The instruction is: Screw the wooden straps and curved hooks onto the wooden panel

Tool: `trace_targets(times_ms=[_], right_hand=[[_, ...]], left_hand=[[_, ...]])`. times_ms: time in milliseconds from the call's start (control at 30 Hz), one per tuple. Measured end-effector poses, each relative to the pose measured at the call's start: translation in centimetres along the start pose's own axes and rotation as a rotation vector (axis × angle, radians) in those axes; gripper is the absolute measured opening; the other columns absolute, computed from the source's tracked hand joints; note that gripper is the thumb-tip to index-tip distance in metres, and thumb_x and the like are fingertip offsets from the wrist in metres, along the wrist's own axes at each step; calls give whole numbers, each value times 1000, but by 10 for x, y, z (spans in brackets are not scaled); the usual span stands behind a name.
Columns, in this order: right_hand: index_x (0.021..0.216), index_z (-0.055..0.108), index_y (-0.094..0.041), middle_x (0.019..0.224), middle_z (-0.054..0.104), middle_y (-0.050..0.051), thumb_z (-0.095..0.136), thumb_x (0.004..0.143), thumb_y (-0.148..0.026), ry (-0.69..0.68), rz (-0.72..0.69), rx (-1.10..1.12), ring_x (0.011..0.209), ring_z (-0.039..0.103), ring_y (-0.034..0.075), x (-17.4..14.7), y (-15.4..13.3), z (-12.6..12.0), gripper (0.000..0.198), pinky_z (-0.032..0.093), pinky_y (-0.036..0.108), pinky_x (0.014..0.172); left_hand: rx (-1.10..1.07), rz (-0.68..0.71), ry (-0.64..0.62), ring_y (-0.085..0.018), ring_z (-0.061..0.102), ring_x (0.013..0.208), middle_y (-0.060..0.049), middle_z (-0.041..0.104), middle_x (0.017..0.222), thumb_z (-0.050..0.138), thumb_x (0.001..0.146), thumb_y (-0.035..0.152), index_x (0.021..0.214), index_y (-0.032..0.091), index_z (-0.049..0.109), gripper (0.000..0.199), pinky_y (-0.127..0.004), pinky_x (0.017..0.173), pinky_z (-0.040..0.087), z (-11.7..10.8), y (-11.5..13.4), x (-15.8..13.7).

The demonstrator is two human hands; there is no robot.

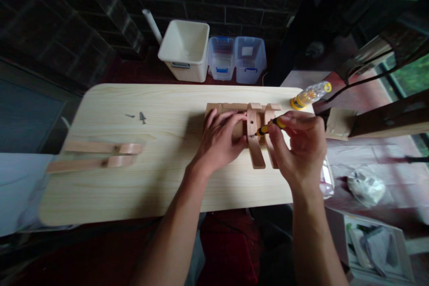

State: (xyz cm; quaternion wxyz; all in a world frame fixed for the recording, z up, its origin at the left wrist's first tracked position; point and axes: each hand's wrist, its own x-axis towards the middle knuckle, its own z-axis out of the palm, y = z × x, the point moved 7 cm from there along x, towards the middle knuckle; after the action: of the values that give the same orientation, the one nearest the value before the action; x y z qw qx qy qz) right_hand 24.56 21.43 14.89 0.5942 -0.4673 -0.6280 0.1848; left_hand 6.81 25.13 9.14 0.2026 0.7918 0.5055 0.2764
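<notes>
My right hand (300,143) grips a yellow and black screwdriver (263,130), with its tip at a screw (252,136) in a curved wooden piece (256,154). A dark spot, a hole or screw head, shows higher on the same piece. A second curved wooden piece (271,118) stands beside it, partly behind my right hand. Both rest on a flat brown cardboard box or board (231,107). My left hand (221,136) lies spread over that brown surface, with thumb and index fingertips close to the first piece's left edge.
Two more curved wooden pieces (90,146) lie on the table (161,178) at left, near several loose screws (142,117). A clear bottle with yellow ends (310,95) is at the back right corner. A white bin (187,62) and two clear tubs (250,60) stand behind the table.
</notes>
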Motion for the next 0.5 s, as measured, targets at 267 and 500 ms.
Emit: trace_targets(times_ms=[267, 500], right_hand=[[120, 66, -28, 128, 70, 8, 66, 101, -20, -52, 12, 26, 131, 70, 28, -2, -5, 4, 21, 63, 56, 108], [116, 69, -31, 115, 70, 4, 74, 97, -19, -15, 5, -11, 114, 73, 24, -2, 1, 2, 23, 66, 50, 100]], left_hand=[[7, 1, 9, -23, 57, 146, 0, 69, 148, 69, 96, 27, 138, 32, 58, 44, -52, 141, 14, 1, -1, 0], [11, -7, 1, -22, 56, 148, -1, 68, 150, 68, 96, 25, 138, 32, 57, 44, -52, 141, 14, 0, 0, 0]])
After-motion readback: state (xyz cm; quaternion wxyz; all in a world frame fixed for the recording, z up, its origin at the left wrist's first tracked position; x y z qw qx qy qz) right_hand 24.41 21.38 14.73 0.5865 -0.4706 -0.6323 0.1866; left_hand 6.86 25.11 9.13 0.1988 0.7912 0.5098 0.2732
